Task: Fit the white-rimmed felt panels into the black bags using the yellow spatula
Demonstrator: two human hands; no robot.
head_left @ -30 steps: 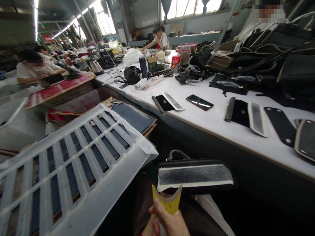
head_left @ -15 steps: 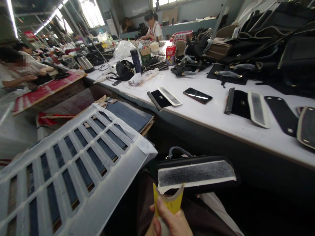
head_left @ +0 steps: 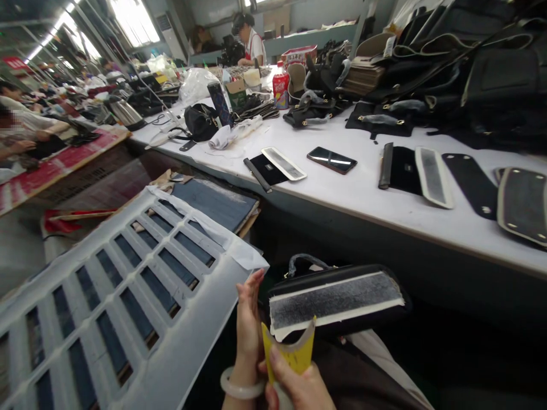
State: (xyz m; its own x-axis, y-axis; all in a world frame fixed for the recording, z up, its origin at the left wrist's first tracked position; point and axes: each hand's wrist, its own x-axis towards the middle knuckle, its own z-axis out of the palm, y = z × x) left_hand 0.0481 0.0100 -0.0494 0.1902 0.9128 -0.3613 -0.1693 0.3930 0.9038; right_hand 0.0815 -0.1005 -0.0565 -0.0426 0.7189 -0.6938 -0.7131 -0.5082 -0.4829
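Note:
A yellow tool with a concave edge (head_left: 294, 356) is in my right hand (head_left: 299, 384), thumb pressed on its face. My left hand (head_left: 248, 319), with a pale bracelet (head_left: 241, 387) at the wrist, is raised just left of the tool. It holds nothing, and its fingers point up near the corner of the white slotted sheet (head_left: 231, 267). Beyond the tool, a black bag (head_left: 342, 327) lies across my lap with a wrapped handle at its far side. A dark grey strip with whitish borders (head_left: 333, 302) covers its upward face; the tool's tips are close to the strip's near edge.
On the white table (head_left: 342, 196) are a phone (head_left: 332, 159), black flap pieces (head_left: 404, 171) with pale-edged strips, a red bottle (head_left: 281, 86) and a small black bag (head_left: 200, 121). Black bags (head_left: 499, 85) pile up at right. People work at the left and back.
My left hand has come up from beside the tool, its fingers now stretched upward. My right hand still holds the tool. The view has shifted slightly to the right.

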